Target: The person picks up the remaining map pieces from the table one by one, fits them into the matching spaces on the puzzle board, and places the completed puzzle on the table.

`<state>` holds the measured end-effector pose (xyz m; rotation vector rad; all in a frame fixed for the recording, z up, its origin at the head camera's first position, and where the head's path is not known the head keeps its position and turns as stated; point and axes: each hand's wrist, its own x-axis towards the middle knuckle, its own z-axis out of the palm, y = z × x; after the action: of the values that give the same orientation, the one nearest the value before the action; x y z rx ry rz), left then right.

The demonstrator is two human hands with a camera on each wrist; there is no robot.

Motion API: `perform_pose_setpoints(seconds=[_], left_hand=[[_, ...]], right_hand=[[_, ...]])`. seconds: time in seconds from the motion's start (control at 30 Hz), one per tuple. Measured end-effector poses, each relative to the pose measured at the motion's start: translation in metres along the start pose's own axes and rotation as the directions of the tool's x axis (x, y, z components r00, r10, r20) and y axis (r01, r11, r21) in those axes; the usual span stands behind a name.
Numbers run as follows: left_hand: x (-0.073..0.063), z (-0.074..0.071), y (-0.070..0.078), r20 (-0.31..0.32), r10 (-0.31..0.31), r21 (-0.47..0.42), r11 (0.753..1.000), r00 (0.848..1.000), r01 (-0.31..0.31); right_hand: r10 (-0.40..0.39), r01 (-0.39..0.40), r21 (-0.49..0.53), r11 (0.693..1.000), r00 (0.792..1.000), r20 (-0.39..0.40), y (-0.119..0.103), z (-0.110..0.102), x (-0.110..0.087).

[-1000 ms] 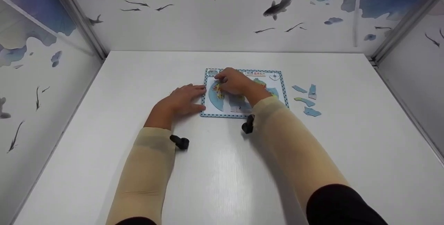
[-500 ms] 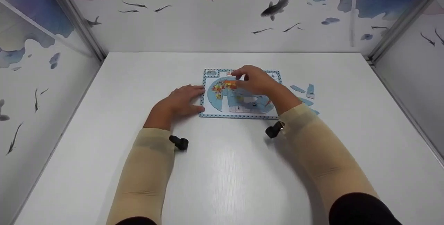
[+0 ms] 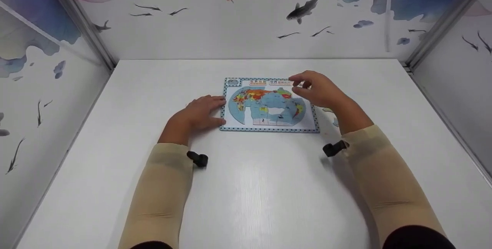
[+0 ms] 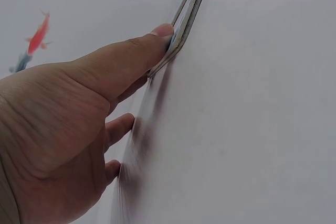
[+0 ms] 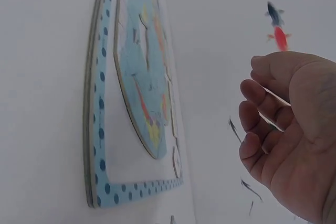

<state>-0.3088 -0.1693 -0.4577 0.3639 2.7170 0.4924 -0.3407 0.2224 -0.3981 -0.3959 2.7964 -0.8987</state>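
A world map puzzle board (image 3: 269,130), edged with a blue dotted border, lies on the white table. Its oval map shows two white gaps, one toward the lower left and one near the middle. At the board's left edge rests my left hand (image 3: 198,114), fingers spread; in the left wrist view the thumb (image 4: 163,31) lies on the board's corner area. My right hand (image 3: 321,89) is raised over the board's upper right corner, fingers loosely bent. In the right wrist view nothing shows between that hand's fingers (image 5: 252,145).
Loose puzzle pieces (image 3: 336,122) lie right of the board, mostly hidden behind my right hand and wrist. White walls (image 3: 153,34) with painted fish enclose the table (image 3: 238,187) at the back and both sides.
My right hand has left the map's upper left part and moved right across the board, uncovering the map. My left hand has stayed at the left edge.
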Motion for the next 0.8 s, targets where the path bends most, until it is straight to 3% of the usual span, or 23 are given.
perform_pose_setpoints(seconds=[0.47,0.63,0.8], left_hand=[[0.001,-0.001,-0.002,0.01,0.015,0.02,1.0,1.0,-0.015],[0.001,-0.001,-0.003,0.004,0.024,0.021,0.999,1.0,-0.024],[-0.001,-0.002,-0.001,0.008,0.017,0.013,1.0,1.0,-0.018]], right_hand=[[0.163,-0.162,0.029,0.986,0.984,-0.065,0.061,-0.037,-0.034],[0.172,-0.171,0.027,0.985,0.981,-0.086,0.079,-0.041,-0.038],[0.23,-0.225,0.065,0.972,0.97,-0.081,0.097,-0.036,-0.035]])
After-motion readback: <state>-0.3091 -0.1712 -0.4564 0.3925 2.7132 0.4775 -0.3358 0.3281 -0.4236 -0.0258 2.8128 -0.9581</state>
